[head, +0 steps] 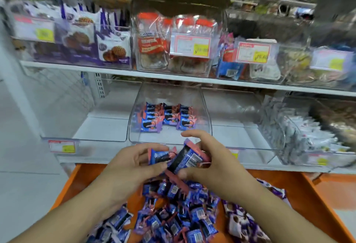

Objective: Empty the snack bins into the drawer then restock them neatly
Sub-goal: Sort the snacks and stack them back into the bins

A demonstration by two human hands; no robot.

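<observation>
At twelve o'clock, the clear plastic bin (204, 108) holds few rows; left hand (133, 167) and right hand (212, 163) each clamp blue-pink snack packets (183, 159). Most remain in the orange drawer (300, 194).

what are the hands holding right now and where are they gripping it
Both hold small blue-and-pink snack packets above the orange drawer. The left hand pinches one packet by its lower edge; the right hand grips another packet round its right end.

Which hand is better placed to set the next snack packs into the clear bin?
Right, probably. The right hand grips a pack close to the clear bin front edge. The left hand holds its pack lower and farther left.
</observation>
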